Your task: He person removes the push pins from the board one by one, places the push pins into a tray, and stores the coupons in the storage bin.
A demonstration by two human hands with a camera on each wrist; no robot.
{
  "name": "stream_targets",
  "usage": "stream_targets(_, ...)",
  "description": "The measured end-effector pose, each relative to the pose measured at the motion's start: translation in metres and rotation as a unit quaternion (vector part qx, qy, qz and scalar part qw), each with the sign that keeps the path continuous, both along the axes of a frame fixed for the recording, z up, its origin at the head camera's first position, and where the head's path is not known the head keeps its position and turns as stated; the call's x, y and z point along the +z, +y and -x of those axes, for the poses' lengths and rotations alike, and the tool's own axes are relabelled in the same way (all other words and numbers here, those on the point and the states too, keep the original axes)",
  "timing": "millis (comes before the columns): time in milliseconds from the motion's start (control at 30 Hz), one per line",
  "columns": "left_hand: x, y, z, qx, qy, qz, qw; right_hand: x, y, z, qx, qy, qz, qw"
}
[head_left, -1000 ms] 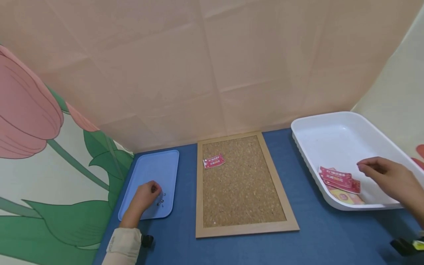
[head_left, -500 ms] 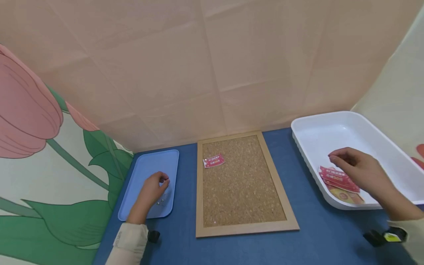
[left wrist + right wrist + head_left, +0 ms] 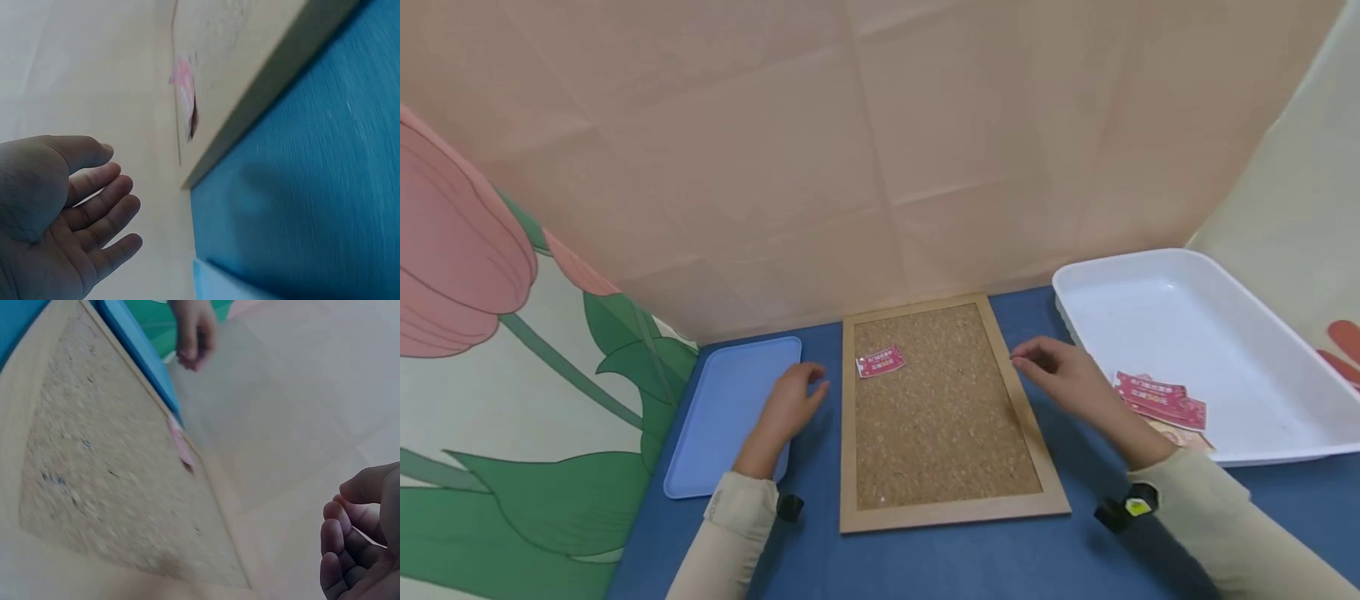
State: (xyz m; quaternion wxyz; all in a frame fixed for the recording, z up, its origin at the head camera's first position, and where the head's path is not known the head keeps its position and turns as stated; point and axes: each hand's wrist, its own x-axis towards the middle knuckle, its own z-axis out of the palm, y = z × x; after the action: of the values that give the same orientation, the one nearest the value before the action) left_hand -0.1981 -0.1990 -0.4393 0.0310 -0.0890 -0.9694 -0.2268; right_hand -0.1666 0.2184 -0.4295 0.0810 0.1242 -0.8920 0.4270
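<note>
A corkboard [image 3: 947,417] in a wooden frame lies on the blue table, with one pink coupon [image 3: 880,362] near its upper left corner. My left hand [image 3: 786,406] hovers between the blue tray [image 3: 722,392] and the board's left side. In the left wrist view its fingers are loosely bent, thumb apart, with nothing visible between them. Over the board's right edge is my right hand [image 3: 1067,379]. Its thumb and index finger meet or nearly meet in the right wrist view, and I see nothing held there. Several pink coupons [image 3: 1161,400] lie in the white bin [image 3: 1225,333].
A beige sheet [image 3: 760,167] hangs behind the table. Painted tulips [image 3: 460,250] cover the wall on the left. The bin's raised rim stands to the right of the board. My left hand and wrist hide part of the blue tray.
Both hands have moved inward toward the corkboard, the left from over the blue tray, the right from over the white bin. The coupon on the board has stayed put.
</note>
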Motion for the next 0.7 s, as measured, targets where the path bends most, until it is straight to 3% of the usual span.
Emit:
stream_targets(300,-0.008,0.02,0.008,-0.009,-0.013,0.002,0.9999,-0.018,-0.027,0.011,0.026,0.0,0.015,0.9996)
stream_targets(700,-0.016,0.028,0.011,-0.003,-0.01,0.005,0.9999,-0.019,-0.045,0.012,0.028,-0.014,0.022,0.9993)
